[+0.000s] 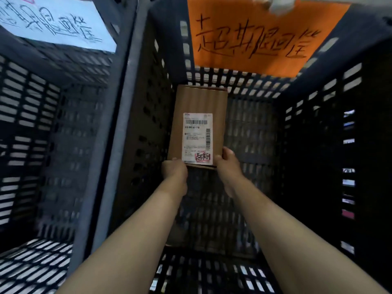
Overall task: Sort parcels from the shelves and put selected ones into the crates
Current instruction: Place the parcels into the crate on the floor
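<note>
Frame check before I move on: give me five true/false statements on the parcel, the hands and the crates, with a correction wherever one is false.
1. The left hand and the right hand both grip the near end of the cardboard parcel. True.
2. The parcel is in the crate with the white sign. False: it is inside the right crate, which bears the orange sign.
3. The shipping label faces the camera. True.
4. The label carries a blue stamp. False: the red stamp sits at its near corner.
5. The left crate bears a white sign. True.
</note>
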